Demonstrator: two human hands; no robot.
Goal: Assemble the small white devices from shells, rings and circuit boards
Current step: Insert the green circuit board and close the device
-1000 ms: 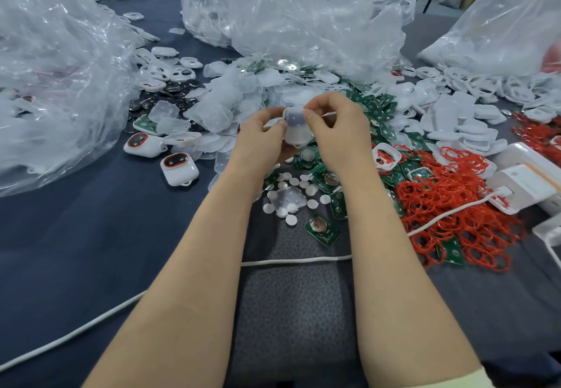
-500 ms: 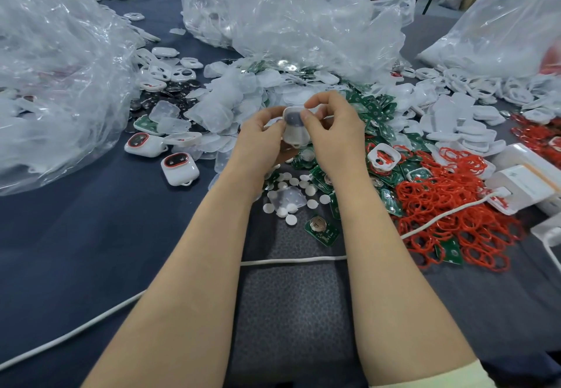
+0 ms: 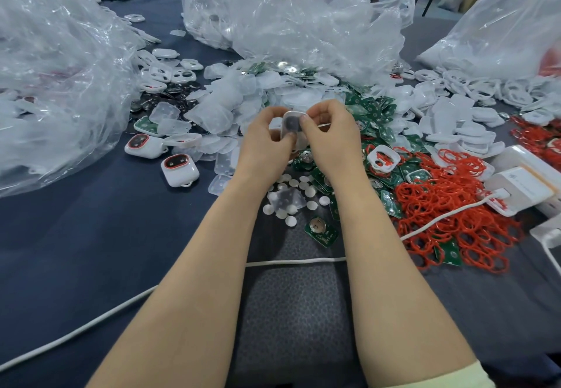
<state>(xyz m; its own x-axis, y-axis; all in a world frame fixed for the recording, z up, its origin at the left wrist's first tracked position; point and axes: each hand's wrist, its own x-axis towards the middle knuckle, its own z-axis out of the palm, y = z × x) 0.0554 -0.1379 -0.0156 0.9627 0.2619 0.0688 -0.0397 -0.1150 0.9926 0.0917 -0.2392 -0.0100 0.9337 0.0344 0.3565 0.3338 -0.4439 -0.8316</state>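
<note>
A small translucent shell (image 3: 290, 125) with a dark round part showing in it is held up between both hands. It is pinched along its left edge by the curled fingers and thumb of the left hand (image 3: 267, 141), and along its right edge by the thumb and forefinger of the right hand (image 3: 331, 138). At six o'clock of the hands, small white round pads (image 3: 311, 192) are scattered on the dark blue table (image 3: 76, 235), and a single green circuit board (image 3: 321, 231) lies just beyond them. A heap of red rings (image 3: 455, 205) is spread at four o'clock, over more boards. Two finished white devices (image 3: 179, 169) are set at nine o'clock. A pile of clear shells (image 3: 230, 99) lies at eleven o'clock, with crumpled plastic bags (image 3: 303, 23) behind it. A white cable (image 3: 294, 261) is laid across the table under the forearms.
</note>
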